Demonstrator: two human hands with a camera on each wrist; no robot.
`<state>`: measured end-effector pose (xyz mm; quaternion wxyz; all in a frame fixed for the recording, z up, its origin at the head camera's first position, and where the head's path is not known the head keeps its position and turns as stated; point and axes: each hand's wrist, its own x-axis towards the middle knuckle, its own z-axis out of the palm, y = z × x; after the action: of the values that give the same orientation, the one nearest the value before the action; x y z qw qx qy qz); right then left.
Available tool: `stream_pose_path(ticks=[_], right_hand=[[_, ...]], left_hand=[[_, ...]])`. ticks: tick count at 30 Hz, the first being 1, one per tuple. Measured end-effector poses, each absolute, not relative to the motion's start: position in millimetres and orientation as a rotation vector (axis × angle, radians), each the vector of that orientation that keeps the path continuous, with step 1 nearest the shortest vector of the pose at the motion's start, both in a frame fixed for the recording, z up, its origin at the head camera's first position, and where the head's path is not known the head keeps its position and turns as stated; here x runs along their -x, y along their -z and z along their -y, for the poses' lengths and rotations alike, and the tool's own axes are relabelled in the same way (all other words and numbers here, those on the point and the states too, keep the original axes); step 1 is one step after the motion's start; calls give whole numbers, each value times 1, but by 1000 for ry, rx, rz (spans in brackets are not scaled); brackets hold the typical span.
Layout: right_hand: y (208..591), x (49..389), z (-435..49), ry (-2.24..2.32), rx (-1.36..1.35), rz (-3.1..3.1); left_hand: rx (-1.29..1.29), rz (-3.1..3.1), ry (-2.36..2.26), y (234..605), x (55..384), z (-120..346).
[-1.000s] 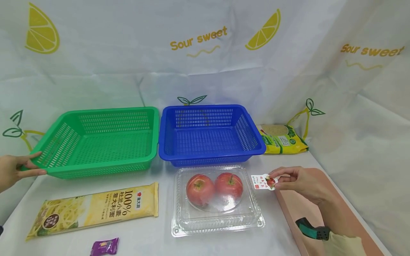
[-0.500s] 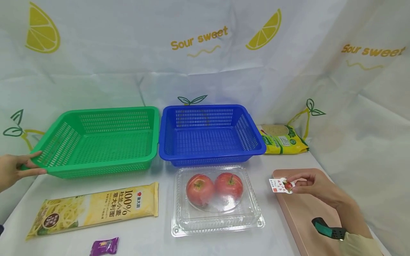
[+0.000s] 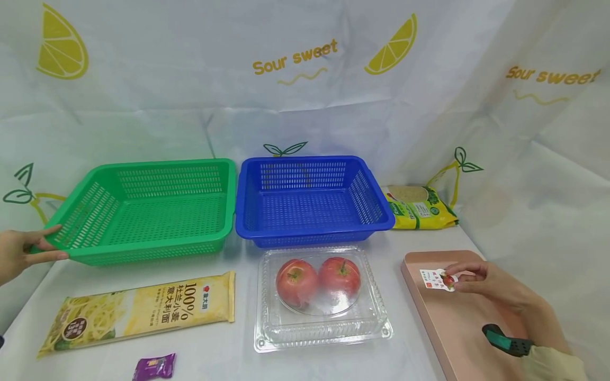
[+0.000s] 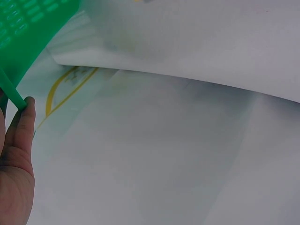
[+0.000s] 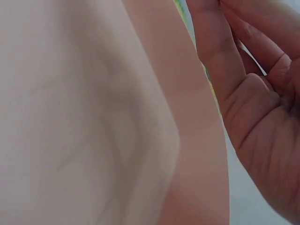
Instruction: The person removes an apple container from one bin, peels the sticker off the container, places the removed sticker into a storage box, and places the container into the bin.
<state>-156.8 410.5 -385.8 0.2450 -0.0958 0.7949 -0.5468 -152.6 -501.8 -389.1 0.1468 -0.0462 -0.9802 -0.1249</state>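
Note:
At the far left, my left hand [image 3: 24,254] pinches the near left corner of a green plastic basket [image 3: 157,250], thumb below and fingers at the rim. In the left wrist view the basket's rim [image 4: 13,93] meets the fingertips. My right hand [image 3: 500,288] pinches a small white card [image 3: 431,279] printed with red lettering and a red fruit. The hand and card are over the far end of a pink tray [image 3: 457,333]. In the right wrist view the right hand [image 5: 255,101] is beside the tray wall, and the card is hidden.
A blue basket [image 3: 314,234] stands right of the green one. In front are a clear clamshell box [image 3: 329,333] holding two apples [image 3: 297,283], a spaghetti packet [image 3: 143,312] and a small purple packet [image 3: 154,366]. A yellow-green bag [image 3: 421,211] lies at the back right.
My right hand has moved to the right with the card, from beside the clamshell box to over the pink tray. My left hand stays on the green basket's corner.

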Motion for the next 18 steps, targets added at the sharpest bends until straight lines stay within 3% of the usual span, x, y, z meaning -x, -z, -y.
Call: stream_pose_path(ticks=[11, 18], right_hand=[[383, 158, -435, 1387, 228, -2265], [381, 159, -450, 1390, 204, -2261]], left_hand=[[92, 2834, 317, 416, 168, 537], [162, 2824, 378, 387, 152, 501]])
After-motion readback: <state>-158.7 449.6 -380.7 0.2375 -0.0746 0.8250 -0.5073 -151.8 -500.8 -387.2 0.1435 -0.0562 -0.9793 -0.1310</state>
